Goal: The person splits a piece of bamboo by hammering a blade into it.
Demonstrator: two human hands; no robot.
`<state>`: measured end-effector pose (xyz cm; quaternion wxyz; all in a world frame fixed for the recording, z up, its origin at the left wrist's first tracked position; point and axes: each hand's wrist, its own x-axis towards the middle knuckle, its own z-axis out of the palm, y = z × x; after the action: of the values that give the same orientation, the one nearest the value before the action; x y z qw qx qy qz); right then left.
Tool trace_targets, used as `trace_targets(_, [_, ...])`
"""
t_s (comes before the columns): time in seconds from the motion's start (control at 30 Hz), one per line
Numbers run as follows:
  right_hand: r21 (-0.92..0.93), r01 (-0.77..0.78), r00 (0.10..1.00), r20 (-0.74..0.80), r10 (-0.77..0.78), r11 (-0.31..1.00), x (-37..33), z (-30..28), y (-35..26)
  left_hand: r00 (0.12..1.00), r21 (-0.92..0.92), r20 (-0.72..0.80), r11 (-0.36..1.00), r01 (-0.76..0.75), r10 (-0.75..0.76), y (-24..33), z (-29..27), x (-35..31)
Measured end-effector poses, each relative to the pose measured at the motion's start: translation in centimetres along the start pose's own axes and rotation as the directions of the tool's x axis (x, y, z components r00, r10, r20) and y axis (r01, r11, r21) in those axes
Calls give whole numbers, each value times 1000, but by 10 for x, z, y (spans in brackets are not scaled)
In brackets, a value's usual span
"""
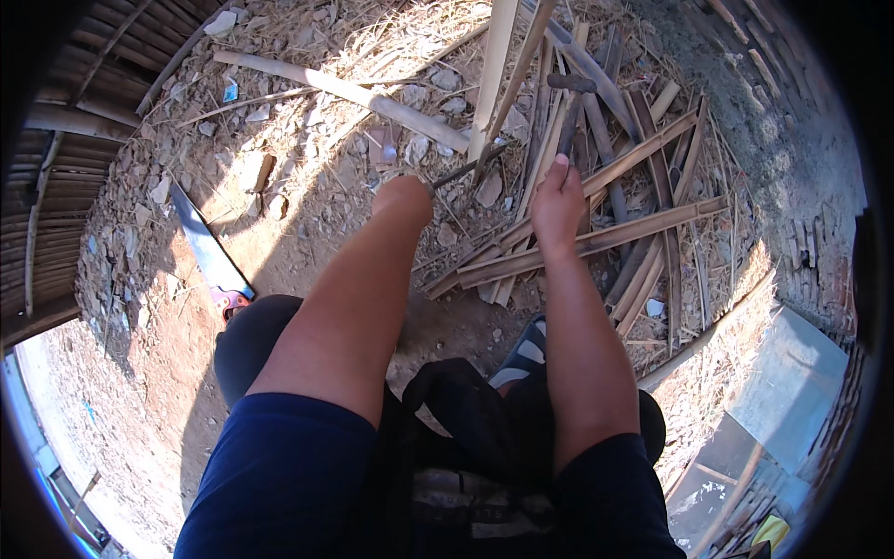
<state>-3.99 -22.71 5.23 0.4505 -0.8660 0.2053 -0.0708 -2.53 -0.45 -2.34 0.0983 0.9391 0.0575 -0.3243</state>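
My left hand (404,201) is closed round the grip of a large knife, most of the grip hidden inside the fist. The knife's dark blade (456,174) points right and meets the lower end of an upright bamboo piece (494,79), which parts into two strips above the blade. In my right hand (559,200) is a hammer (566,121), gripped by its handle with the thumb stretched along it. The hammer's dark head is up and away from me, to the right of the bamboo and apart from the blade.
Split bamboo strips (643,228) lie heaped at the right. A bamboo pole (345,88) rests on rubble at the far left. A handsaw (209,247) lies left of my knee. A rough wall (782,158) rises at the right; slatted panels (56,186) stand left.
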Motion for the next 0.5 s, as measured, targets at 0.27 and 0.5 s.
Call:
trace_targets(0.27, [-412,25,961,262,92,911,-30,31,70,993,-25,33,993,114,-113,12,-8,-18])
trace_targets(0.5, [-27,13,1000,19,-13,1000,4,8,13,995,-110,36,989,96,-93,8,-9,-13])
